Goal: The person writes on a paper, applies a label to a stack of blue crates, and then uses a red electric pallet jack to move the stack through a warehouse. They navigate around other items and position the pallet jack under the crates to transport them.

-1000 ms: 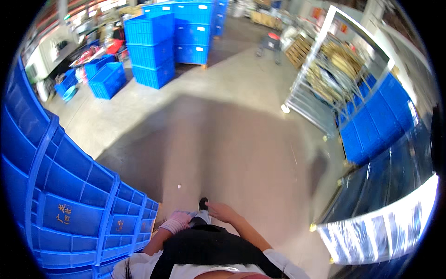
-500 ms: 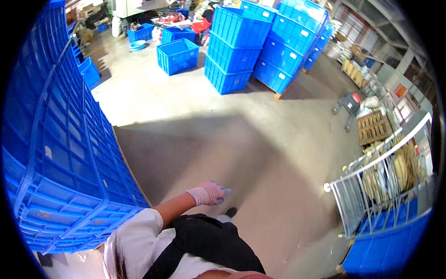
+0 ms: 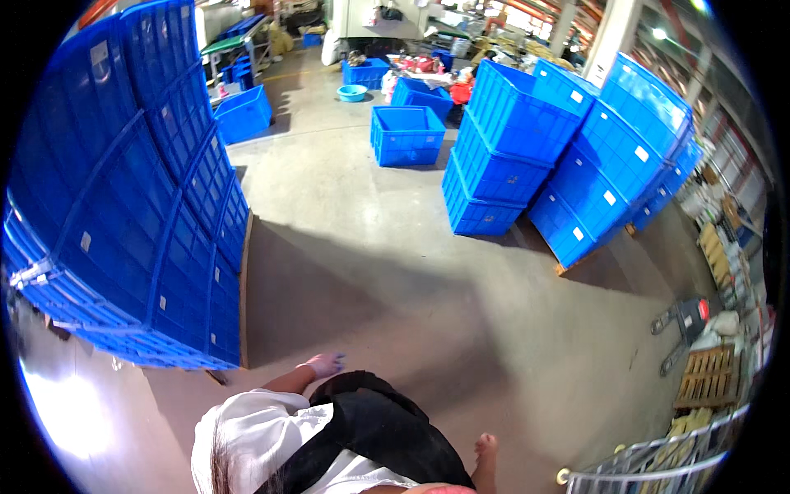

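My left hand (image 3: 326, 364) wears a pale pink glove and swings out beside my hip above the concrete floor (image 3: 387, 272), holding nothing, fingers loosely apart. It is nearest to the tall wall of stacked blue crates (image 3: 140, 230) on my left, a short way off it. My right hand (image 3: 485, 451) hangs bare at the lower edge next to my dark apron (image 3: 370, 428). It is small in the picture and its fingers cannot be made out. Nothing shows in it.
Stacks of blue crates (image 3: 568, 156) stand at the right rear, with a single open blue crate (image 3: 407, 136) on the floor before them. A pallet jack (image 3: 683, 321), wooden pallets (image 3: 708, 375) and a metal cage trolley (image 3: 658, 473) are at the lower right. Cluttered work tables (image 3: 420, 62) sit far back.
The view has swung round: the crate wall on my left now fills more of the picture and the rear stacks have shifted right. My left hand has swung slightly forward.
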Demonstrator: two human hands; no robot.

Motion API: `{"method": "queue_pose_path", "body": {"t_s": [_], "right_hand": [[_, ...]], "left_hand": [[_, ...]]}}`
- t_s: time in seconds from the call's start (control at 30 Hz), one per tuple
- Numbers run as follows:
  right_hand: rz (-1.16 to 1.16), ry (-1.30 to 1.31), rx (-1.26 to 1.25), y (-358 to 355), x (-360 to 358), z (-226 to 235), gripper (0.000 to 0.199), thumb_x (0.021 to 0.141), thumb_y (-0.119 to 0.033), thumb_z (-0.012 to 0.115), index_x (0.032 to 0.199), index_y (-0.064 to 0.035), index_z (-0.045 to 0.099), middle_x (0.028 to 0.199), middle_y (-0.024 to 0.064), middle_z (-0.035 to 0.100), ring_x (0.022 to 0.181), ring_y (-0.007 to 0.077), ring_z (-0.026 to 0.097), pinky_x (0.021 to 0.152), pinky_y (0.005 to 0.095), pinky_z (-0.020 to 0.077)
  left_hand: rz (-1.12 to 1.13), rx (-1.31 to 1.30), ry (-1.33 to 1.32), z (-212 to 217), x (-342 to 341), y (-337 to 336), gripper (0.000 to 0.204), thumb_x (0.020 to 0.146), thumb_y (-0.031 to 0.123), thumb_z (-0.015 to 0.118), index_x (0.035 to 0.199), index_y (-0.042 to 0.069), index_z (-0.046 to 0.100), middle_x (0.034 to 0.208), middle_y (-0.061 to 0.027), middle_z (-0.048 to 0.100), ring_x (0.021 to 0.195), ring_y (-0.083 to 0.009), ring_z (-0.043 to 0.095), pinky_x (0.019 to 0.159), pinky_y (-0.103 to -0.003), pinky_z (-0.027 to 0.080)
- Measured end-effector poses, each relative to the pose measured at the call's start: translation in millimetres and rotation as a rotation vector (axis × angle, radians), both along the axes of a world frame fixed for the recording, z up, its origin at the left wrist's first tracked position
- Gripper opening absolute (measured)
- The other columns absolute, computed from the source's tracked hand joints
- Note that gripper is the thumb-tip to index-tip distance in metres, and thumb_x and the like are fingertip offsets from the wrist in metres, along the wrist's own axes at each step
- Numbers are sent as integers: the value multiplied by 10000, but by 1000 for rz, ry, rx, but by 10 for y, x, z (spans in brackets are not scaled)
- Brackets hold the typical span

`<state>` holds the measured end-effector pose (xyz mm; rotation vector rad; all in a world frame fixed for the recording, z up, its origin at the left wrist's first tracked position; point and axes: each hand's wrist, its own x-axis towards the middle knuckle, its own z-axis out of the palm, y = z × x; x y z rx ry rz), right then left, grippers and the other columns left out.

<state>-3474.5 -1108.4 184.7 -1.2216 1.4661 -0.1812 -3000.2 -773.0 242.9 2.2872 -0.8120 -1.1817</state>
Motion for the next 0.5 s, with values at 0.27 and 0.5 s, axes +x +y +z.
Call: {"method": "queue_pose_path", "body": {"t_s": [0.27,0.5], "right_hand": [[-42,-155,-196,-2592,798,64,247,906,-181,560,1142,-113,537,932,-4,559,727,101,514,592,228,411],[460,5,101,-2685,209,-401,368,864,-254,600,1188,-82,568,1016,98,621,881,208,585,714,342,478]], "left_hand": [[-42,868,104,-1131,-262,679,451,883,350,493,1270,120,509,1312,-72,515,1199,-286,483,1011,-377,382],[-175,657,18,-1276,495,-2519,372,876,303,477,1201,151,576,1274,-61,544,1155,-283,524,990,-396,407]]}}
